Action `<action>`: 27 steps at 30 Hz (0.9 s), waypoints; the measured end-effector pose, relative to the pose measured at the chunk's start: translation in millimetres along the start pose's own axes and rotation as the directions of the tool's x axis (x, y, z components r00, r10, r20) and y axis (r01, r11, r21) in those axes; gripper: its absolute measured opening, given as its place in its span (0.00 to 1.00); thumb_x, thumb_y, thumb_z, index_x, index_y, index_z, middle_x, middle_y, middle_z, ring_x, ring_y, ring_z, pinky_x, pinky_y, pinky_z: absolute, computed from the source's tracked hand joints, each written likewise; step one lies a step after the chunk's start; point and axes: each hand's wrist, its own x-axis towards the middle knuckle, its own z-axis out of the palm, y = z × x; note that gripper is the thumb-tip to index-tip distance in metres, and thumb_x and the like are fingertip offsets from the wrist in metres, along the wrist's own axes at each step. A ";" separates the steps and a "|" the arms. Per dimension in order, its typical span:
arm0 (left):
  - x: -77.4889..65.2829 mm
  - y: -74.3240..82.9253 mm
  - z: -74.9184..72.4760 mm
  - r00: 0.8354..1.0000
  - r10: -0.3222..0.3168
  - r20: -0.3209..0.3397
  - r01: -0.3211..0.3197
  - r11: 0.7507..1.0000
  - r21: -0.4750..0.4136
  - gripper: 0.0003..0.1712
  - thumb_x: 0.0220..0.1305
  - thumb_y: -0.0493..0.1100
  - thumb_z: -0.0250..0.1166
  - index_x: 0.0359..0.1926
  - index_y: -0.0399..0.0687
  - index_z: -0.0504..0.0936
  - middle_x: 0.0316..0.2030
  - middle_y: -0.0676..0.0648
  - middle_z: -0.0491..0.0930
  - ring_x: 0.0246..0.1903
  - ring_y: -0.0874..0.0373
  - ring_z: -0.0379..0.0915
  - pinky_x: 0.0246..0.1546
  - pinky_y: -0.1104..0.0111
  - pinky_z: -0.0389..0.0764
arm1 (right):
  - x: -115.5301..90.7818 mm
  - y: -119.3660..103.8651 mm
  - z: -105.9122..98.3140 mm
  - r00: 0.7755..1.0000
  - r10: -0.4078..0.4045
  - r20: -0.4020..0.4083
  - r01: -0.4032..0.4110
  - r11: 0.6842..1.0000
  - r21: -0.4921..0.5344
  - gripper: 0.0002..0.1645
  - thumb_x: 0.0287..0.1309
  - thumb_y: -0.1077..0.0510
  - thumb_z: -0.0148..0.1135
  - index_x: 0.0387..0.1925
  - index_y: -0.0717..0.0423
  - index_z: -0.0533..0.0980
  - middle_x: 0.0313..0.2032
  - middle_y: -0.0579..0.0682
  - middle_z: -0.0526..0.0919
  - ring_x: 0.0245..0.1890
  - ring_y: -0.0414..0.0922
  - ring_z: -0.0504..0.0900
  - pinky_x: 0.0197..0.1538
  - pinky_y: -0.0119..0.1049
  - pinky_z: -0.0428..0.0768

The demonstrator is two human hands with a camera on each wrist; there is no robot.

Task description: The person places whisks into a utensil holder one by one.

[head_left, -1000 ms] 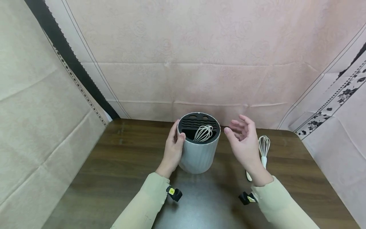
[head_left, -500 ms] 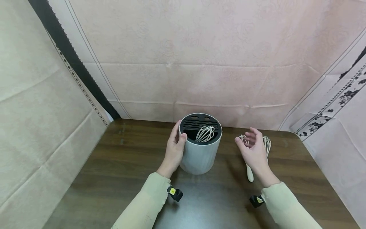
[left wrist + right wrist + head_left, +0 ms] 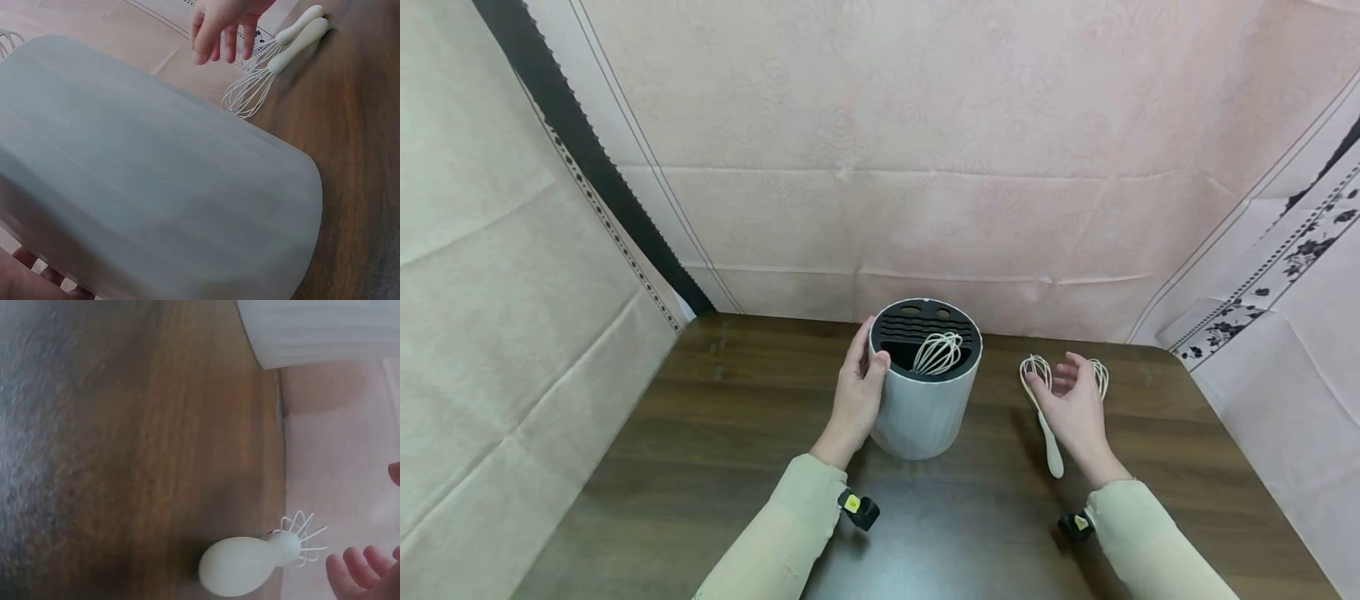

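Observation:
My left hand (image 3: 856,398) grips the left side of a white, ribbed utensil holder (image 3: 925,421) with a black slotted top. Out of its wide opening pokes the wire head of a whisk (image 3: 937,353). To the right, a white-handled whisk (image 3: 1051,450) lies on the table, with a second whisk (image 3: 1101,377) beside it, partly covered by my right hand (image 3: 1075,417). That hand hovers over the pair, fingers loosely bent and holding nothing. Both whisk handles (image 3: 300,45) show in the left wrist view. A gap separates my right fingers (image 3: 359,565) from one whisk (image 3: 234,565).
The brown wooden table (image 3: 737,467) ends at a pale pink cloth backdrop (image 3: 880,217) behind the holder. Cloth panels (image 3: 512,333) also rise at the left and right sides.
My right hand has moved away from the utensil holder, rightward and down to the whisks on the table. The left hand stays on the holder.

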 end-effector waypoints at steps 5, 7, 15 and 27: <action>-0.3 0.0 -0.8 1.000 -0.005 0.002 0.005 1.000 0.005 0.31 0.71 0.62 0.51 0.72 0.79 0.54 0.70 0.63 0.55 0.67 0.61 0.55 0.65 0.55 0.61 | 1.6 8.3 -0.3 0.996 0.059 0.066 -0.054 0.996 -0.076 0.51 0.59 0.42 0.63 0.71 0.63 0.50 0.58 0.67 0.67 0.55 0.61 0.73 0.54 0.55 0.72; -0.2 0.0 -1.0 1.000 -0.002 0.001 0.002 1.000 0.001 0.31 0.71 0.61 0.51 0.72 0.78 0.54 0.70 0.62 0.56 0.67 0.61 0.55 0.65 0.55 0.61 | 2.6 11.8 0.2 0.993 0.083 0.088 -0.073 0.991 -0.109 0.52 0.60 0.43 0.63 0.71 0.65 0.49 0.58 0.68 0.66 0.55 0.62 0.73 0.53 0.55 0.71; -0.2 -1.1 -0.4 1.000 0.005 -0.008 -0.005 1.000 -0.007 0.30 0.72 0.60 0.51 0.72 0.78 0.55 0.70 0.63 0.57 0.67 0.63 0.55 0.65 0.59 0.60 | 7.8 24.0 8.7 0.976 0.170 0.134 -0.163 0.985 -0.059 0.53 0.60 0.49 0.63 0.72 0.69 0.43 0.59 0.71 0.62 0.57 0.64 0.70 0.56 0.53 0.72; -0.2 2.4 -1.5 1.000 0.004 0.004 -0.004 1.000 0.002 0.31 0.73 0.55 0.51 0.73 0.71 0.55 0.71 0.58 0.56 0.68 0.59 0.54 0.66 0.57 0.58 | 11.8 28.2 14.2 0.949 0.244 0.199 -0.229 0.969 -0.096 0.48 0.62 0.56 0.58 0.71 0.72 0.43 0.60 0.73 0.63 0.58 0.62 0.66 0.60 0.53 0.67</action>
